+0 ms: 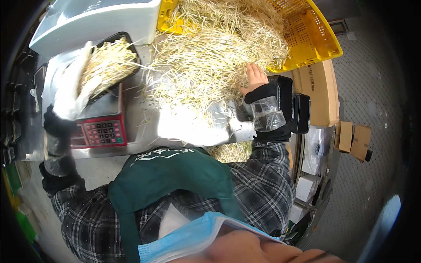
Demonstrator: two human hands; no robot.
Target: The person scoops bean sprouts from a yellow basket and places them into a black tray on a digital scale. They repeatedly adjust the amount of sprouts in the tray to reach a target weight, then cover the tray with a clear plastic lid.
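My left hand (70,93), in a white glove, grips the near left side of a black plastic tray (135,54) heaped with bean sprouts (108,64). That tray sits tilted over a red digital scale (123,131) with a keypad; whether it rests on the scale's plate I cannot tell. My bare right hand (256,78) lies against the right edge of a large loose pile of bean sprouts (200,65), fingers slightly apart and holding nothing visible. Just right of that wrist are stacked empty black trays (285,95).
A yellow perforated crate (309,39) lies behind the pile, sprouts spilling from it onto the metal table (135,98). A white foam box (98,28) stands at the back left. Cardboard boxes (319,95) flank the right edge. More sprouts (232,152) show below the table's front edge.
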